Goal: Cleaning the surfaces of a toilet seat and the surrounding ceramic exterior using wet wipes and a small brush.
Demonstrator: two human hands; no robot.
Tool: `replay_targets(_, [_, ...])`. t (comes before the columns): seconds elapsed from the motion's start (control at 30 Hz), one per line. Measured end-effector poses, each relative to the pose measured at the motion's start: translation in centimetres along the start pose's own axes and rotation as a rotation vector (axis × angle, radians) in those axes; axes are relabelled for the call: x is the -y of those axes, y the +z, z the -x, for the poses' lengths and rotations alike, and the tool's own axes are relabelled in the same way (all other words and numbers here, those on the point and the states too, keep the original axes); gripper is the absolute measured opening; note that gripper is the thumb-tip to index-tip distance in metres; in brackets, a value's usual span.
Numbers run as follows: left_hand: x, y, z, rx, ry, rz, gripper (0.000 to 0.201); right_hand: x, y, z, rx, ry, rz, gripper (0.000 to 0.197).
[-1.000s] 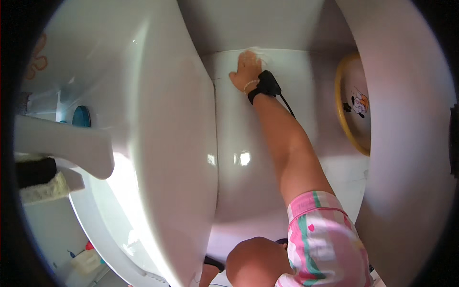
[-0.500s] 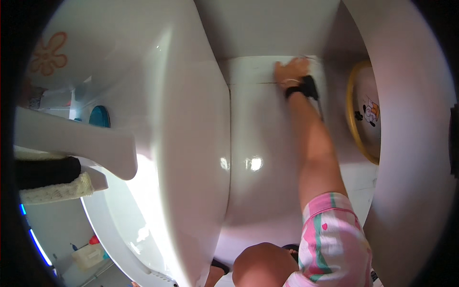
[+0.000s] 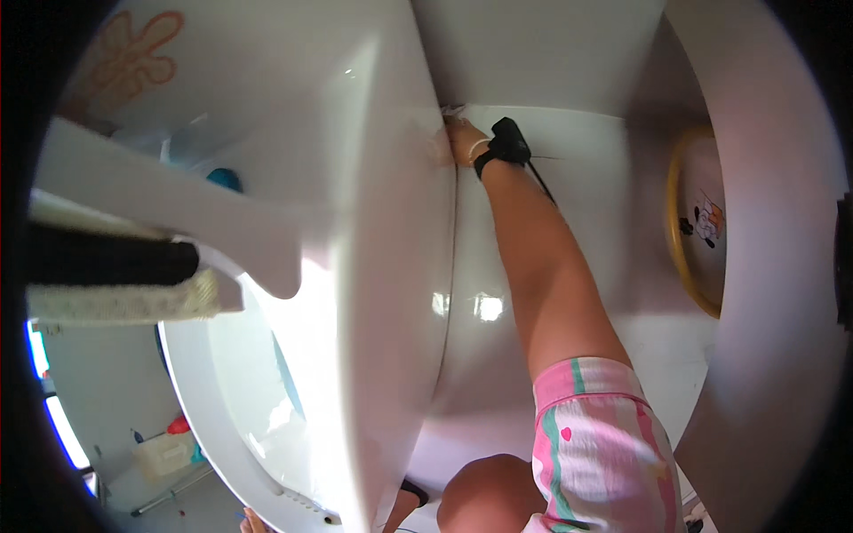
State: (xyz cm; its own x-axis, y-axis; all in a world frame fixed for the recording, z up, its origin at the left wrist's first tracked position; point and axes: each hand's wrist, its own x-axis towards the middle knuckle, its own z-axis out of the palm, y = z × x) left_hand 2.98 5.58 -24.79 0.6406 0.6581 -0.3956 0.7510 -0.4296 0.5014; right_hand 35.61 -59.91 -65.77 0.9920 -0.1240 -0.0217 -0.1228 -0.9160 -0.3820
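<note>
My right hand [image 3: 463, 140] reaches down to the white floor [image 3: 577, 178], into the corner where the white tub [image 3: 391, 266] meets the far wall. Its fingers are bent together over a crumpled, thin whitish wipe [image 3: 455, 111], mostly hidden under them. A black strap with a small black device [image 3: 509, 140] and a cord sits on that wrist, beside a pale bracelet. Only the fingers of my left hand [image 3: 253, 522] show, at the lower edge. They curl at the outside of the tub's rim.
Right of my arm, a round yellow-rimmed basin [image 3: 680, 222] with a cartoon print leans on the wall. Cloths, one black [image 3: 111, 255], hang over the tub at left. A teal object [image 3: 226, 179] lies near the orange flower decal [image 3: 133, 58]. My knee [image 3: 490, 493] is at the bottom.
My right hand has swept left along the far edge of the floor, from near the right corner to beside the tub. My view has shifted slightly.
</note>
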Motion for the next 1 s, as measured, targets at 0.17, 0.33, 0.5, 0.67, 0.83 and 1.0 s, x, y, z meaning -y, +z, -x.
replay_targets(0.17, [2.6, -3.6, -1.5, 0.061, 0.178, -0.198, 0.044, 2.9, -0.1, 1.7, 0.036, -0.113, -0.099, 0.048])
replay_targets(0.33, [-0.1, -2.5, 0.6, 0.108, 0.149, -0.276, 0.044, 2.1, 0.3, 9.7, -0.182, -0.121, -0.171, 0.045])
replay_targets(0.5, [-1.9, -1.7, 2.0, 0.075, 0.036, -0.179, 0.047, 5.3, 0.5, 17.4, -0.191, -0.120, -0.241, 0.060])
replay_targets(0.67, [-5.2, 0.4, 3.6, 0.045, -0.033, -0.152, 0.051, 13.3, 2.1, 28.9, 0.035, -0.006, -0.559, 0.040])
replay_targets(0.83, [-9.7, 3.7, 12.2, 0.113, 0.129, 0.079, 0.050, 19.9, 5.2, 48.4, 0.369, -0.224, -0.697, 0.040])
replay_targets(1.0, [-2.4, -3.6, -2.9, 0.248, -0.092, 0.250, 0.052, 27.2, 9.1, 52.9, 0.758, 0.024, -1.254, 0.031])
